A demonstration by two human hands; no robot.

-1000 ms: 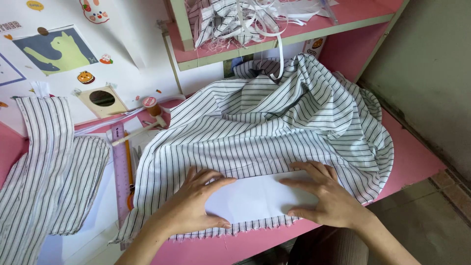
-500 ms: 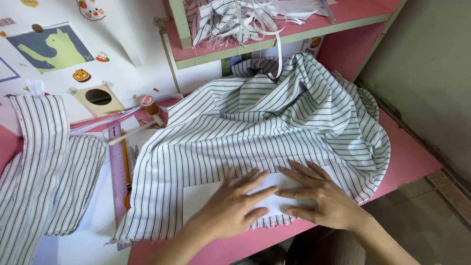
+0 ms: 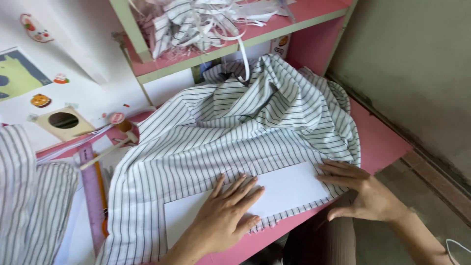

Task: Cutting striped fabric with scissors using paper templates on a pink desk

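Observation:
A white fabric with thin dark stripes (image 3: 235, 132) lies bunched across the pink table (image 3: 378, 142). Along its front edge lies a flat white rectangular piece (image 3: 289, 189), like paper or interfacing. My left hand (image 3: 223, 216) presses flat on that white piece and the striped cloth, fingers spread. At the right end of the white piece, my right hand (image 3: 363, 191) rests with its fingertips on the fabric edge near the table's corner.
Another striped fabric piece (image 3: 29, 206) lies at the left. A pink ruler (image 3: 91, 191) and an orange pencil (image 3: 103, 196) lie beside the cloth, with a small wooden mallet-like tool (image 3: 117, 137). A shelf (image 3: 255, 34) above holds tangled fabric strips. Stickers dot the white wall.
The view shifted left. My right hand slid right to the end of the white piece, uncovering more of it. My left hand stayed pressed on the left part.

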